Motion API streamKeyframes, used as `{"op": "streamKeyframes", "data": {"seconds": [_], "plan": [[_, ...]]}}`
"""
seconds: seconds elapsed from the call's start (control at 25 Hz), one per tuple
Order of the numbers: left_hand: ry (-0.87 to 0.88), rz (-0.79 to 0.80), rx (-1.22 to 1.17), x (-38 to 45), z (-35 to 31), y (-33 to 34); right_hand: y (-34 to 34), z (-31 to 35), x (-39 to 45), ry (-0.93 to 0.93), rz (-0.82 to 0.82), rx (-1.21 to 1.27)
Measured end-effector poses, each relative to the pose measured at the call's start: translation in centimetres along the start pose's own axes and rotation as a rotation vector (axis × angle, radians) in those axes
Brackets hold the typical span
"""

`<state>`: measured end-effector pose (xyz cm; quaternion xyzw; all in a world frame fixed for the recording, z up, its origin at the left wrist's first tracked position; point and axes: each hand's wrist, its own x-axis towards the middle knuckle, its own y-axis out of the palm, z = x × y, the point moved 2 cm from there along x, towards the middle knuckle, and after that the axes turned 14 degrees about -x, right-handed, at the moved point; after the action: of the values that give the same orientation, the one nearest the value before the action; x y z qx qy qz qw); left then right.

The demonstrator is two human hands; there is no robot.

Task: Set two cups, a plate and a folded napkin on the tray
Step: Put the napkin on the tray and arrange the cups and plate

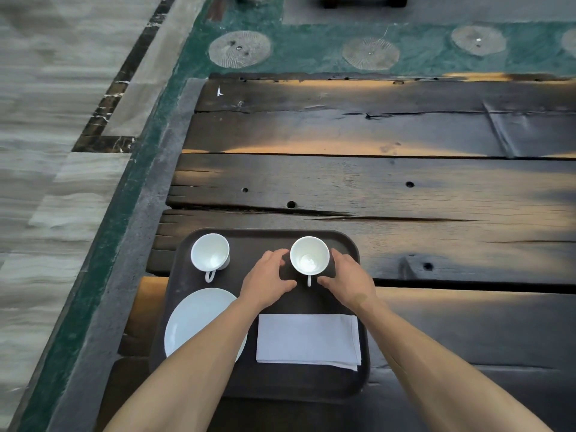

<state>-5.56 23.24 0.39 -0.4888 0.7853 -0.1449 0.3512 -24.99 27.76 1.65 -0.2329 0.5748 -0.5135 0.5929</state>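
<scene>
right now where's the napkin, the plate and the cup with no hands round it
napkin (308,338), head view, middle of the folded white cloth
plate (196,316), head view, bare white part left of the forearm
left cup (209,251), head view, inside of the bowl

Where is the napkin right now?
In the head view, the folded napkin lies flat on the near right part of the tray, just right of the plate and nearer the person than the right cup.
</scene>
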Motion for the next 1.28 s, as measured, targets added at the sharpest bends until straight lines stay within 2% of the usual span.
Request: {"op": "streamKeyframes", "data": {"seconds": [0.24,0.44,0.84,1.0,1.28], "plan": [[-0.024,-0.030,0.057,-4.3,0.9,0.1,0.6,-0.1,-3.7,-0.066,-0.009,-0.264],[-0.058,-0.035,0.138,-8.3,2.3,0.1,2.2,0.8,-6.7,-0.172,0.009,-0.365],[-0.044,-0.015,0.242,-13.3,6.8,-1.8,5.8,5.8,-10.0,-0.264,0.028,-0.408],[0.002,0.036,0.344,-14.0,9.2,-4.2,7.1,9.0,-10.9,-0.254,0.034,-0.387],[0.021,0.046,0.337,-14.0,13.3,-9.3,9.7,14.7,-12.0,-0.173,0.045,-0.269]]}}
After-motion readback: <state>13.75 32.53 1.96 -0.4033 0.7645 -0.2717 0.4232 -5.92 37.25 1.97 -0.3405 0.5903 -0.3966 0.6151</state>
